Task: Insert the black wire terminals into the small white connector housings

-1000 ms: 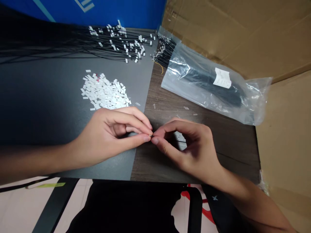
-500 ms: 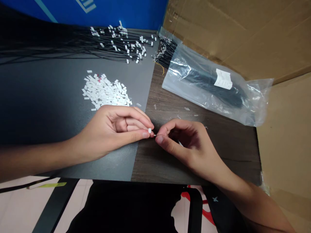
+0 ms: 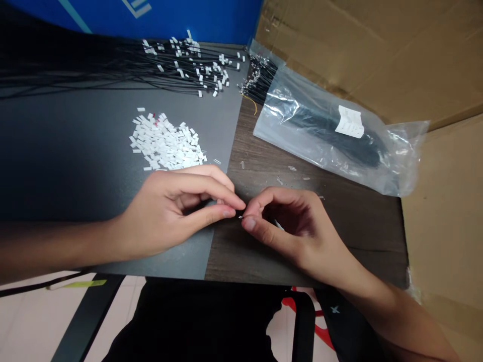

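Note:
My left hand (image 3: 184,211) is curled over the edge of the grey mat (image 3: 75,161), its thumb and forefinger pinched together, with a small white plastic piece hidden in the pinch. Facing it, my right hand (image 3: 290,226) pinches a thin black wire ending in a tiny metal terminal (image 3: 240,216). The two hands' fingertips nearly touch around that terminal. Just above my left hand lies a heap of small white plastic pieces (image 3: 164,143). A white tag (image 3: 279,224) shows under my right palm.
Black wires fitted with white pieces (image 3: 188,68) spread across the mat's far side. A clear plastic bag of black wires (image 3: 332,133) lies on the dark wood tabletop (image 3: 241,256), among scattered tiny bits. Cardboard (image 3: 377,55) stands right, a blue board (image 3: 132,20) behind.
Both hands have shifted slightly, and the left fingers have closed further. The small white piece showing at the left fingertips is now out of sight.

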Demonstrator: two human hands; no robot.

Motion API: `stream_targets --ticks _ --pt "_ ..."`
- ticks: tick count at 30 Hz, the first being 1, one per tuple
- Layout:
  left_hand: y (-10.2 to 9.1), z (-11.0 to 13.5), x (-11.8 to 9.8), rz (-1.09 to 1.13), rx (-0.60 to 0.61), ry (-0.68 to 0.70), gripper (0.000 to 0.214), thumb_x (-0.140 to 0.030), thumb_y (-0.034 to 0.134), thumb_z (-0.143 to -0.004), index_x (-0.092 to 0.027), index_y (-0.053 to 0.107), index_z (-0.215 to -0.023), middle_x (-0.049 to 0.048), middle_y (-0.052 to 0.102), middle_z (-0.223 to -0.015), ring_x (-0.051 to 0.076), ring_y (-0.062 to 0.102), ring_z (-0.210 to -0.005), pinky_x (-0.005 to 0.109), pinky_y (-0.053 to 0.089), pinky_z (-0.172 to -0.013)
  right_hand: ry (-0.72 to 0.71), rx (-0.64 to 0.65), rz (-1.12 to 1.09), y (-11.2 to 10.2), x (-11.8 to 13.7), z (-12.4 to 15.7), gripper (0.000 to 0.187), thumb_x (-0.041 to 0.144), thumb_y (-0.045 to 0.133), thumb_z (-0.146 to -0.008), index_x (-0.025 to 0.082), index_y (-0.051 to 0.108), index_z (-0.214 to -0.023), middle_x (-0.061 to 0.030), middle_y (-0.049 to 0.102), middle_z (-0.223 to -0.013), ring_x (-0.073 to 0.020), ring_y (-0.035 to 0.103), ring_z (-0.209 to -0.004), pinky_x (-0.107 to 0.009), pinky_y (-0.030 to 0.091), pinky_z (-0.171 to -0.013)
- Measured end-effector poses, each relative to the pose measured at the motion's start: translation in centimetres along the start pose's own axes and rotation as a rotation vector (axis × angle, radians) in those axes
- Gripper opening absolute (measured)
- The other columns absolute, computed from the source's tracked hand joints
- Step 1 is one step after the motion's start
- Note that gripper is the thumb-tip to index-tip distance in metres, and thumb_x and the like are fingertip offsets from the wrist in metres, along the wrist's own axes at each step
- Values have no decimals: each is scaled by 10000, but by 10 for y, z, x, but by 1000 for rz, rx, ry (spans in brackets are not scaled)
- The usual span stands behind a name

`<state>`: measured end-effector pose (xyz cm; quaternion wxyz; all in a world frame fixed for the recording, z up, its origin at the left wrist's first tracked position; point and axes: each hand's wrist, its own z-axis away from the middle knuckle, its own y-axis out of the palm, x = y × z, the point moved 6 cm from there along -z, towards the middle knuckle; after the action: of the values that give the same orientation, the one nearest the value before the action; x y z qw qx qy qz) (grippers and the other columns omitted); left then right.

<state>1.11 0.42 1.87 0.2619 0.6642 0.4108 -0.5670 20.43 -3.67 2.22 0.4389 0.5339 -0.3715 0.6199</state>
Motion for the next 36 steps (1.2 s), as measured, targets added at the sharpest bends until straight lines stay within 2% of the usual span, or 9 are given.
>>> stream_targets --ticks 5,11,15,20,28,31,36 --pt "1 0 1 45 -16 -5 246 -17 877 -976 -257 932 -971 17 855 -990 125 826 -867 141 666 -779 2 -8 32 -1 1 0 296 397 1050 -980 198 842 -912 7 755 -795 -128 657 -712 -230 554 -640" --pt "0 -1 3 69 -11 -13 235 -32 940 -932 -259 920 -989 15 833 -960 149 813 -858 196 685 -794 7 9 10 0 0 0 265 359 1062 -966 199 855 -923 5 757 -805 -133 653 -729 -234 552 -654" --pt "-1 0 3 34 18 12 245 -30 971 -918 -265 931 -976 18 891 -1004 154 850 -926 186 686 -856 44 13 13 0 -2 -1 272 368 1068 -956 203 856 -909 1 757 -806 -139 641 -728 -241 533 -638" --pt "-2 1 8 54 -9 -42 241 -46 985 -923 -277 952 -987 14 907 -970 160 866 -880 185 696 -796 57 16 -6 0 -3 -1 273 353 1076 -943 201 852 -909 3 761 -804 -139 650 -726 -239 546 -648" --pt "-4 4 9 89 -29 -122 194 -153 1046 -929 -308 992 -1031 46 928 -1039 197 888 -921 244 760 -871 92 9 -33 -1 -5 -2 245 300 1083 -925 194 864 -896 4 796 -818 -129 672 -732 -219 537 -659" --pt "-3 3 7 43 -21 -110 172 -151 1004 -971 -313 996 -1028 49 931 -1039 195 892 -919 258 771 -901 101 4 -12 -2 -6 -3 259 329 1086 -923 194 867 -893 -10 830 -848 -139 705 -756 -226 558 -682" --pt "-1 2 5 -28 2 -30 255 -86 949 -977 -320 994 -1069 31 939 -1051 191 888 -931 252 751 -878 94 9 47 -2 -8 -3 286 394 1066 -951 194 866 -902 -25 855 -867 -147 721 -749 -236 565 -671"
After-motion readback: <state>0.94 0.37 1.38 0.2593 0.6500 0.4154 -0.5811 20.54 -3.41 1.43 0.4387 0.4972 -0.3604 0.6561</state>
